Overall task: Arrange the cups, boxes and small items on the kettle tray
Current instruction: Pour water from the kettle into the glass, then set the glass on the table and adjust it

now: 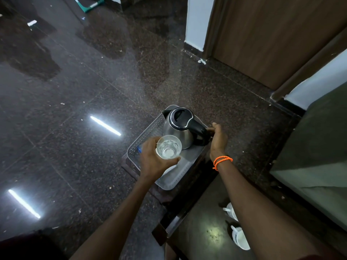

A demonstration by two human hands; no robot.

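A grey perforated tray (148,132) sits on the corner of a dark table. A steel kettle (178,128) with a black lid and handle stands at the tray's far end. My left hand (153,162) holds a clear glass (169,147) upright over the tray's middle, just in front of the kettle. My right hand (218,139) grips the tray's right rim beside the kettle handle; an orange band circles that wrist. A white flat item (171,169) lies on the tray under my left hand, partly hidden. A small blue item (139,149) peeks out behind my left hand.
Two white cups (241,239) with spoons stand on the dark table (197,218) near my right forearm. Polished dark floor spreads to the left. A wooden door (272,38) and white wall are at the back right, a grey cushioned seat (315,166) at right.
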